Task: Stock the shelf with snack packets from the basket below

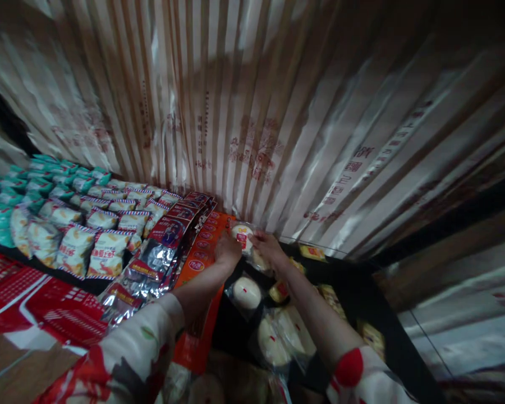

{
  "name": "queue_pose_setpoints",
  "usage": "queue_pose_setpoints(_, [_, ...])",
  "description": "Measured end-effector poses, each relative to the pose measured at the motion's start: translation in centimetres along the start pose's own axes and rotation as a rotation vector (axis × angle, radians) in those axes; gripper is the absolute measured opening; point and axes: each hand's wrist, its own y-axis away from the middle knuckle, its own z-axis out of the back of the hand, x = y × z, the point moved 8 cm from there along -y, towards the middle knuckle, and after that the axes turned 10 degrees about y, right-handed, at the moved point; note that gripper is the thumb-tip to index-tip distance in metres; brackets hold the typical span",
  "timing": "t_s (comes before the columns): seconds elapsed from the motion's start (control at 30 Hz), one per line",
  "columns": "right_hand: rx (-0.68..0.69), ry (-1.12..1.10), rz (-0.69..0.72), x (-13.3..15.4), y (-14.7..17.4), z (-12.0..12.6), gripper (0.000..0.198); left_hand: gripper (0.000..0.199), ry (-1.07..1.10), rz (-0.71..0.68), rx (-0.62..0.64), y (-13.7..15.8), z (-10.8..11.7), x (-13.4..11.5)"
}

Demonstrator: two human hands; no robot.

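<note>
At the back of the black-covered table, my two hands are on a clear packet holding a round, pale, flat cake (237,231) with a red and yellow label. My left hand (228,248) is closed at the packet's left edge, its fingertips partly hidden. On the other side my right hand (266,246) grips the packet near the label, thumb and fingers together. Just below lies another wrapped round cake (247,292) with a small red mark. More wrapped pale cakes (272,340) are nearer to me, under my right forearm.
Orange packaging (200,252) and shiny dark packets (168,230) lie to the left. Beyond them are rows of white snack bags (108,253) and green bags (0,221). Small yellow packets (312,252) are scattered at the right. A printed, pleated curtain (252,112) hangs behind.
</note>
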Motion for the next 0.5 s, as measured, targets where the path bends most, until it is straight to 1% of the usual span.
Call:
queue_pose_setpoints(0.1, [-0.042, 0.020, -0.016, -1.3, -2.2, 0.3, 0.035, 0.039, -0.107, -0.012, -0.002, -0.2, -1.5, -0.4])
queue_pose_setpoints(0.23, [-0.107, 0.079, -0.054, -2.9, -4.1, 0.6, 0.034, 0.042, -0.187, -0.081, 0.083, 0.2, -3.6, -0.3])
queue_pose_setpoints(0.37, [-0.125, 0.170, -0.081, -3.9, -5.2, 1.0, 0.023, 0.050, -0.232, -0.125, 0.167, 0.2, -5.4, 0.8])
queue_pose_setpoints(0.5, [-0.090, 0.241, -0.089, -4.2, -5.3, 1.1, 0.015, 0.050, -0.256, -0.140, 0.205, 0.0, -6.3, 1.9])
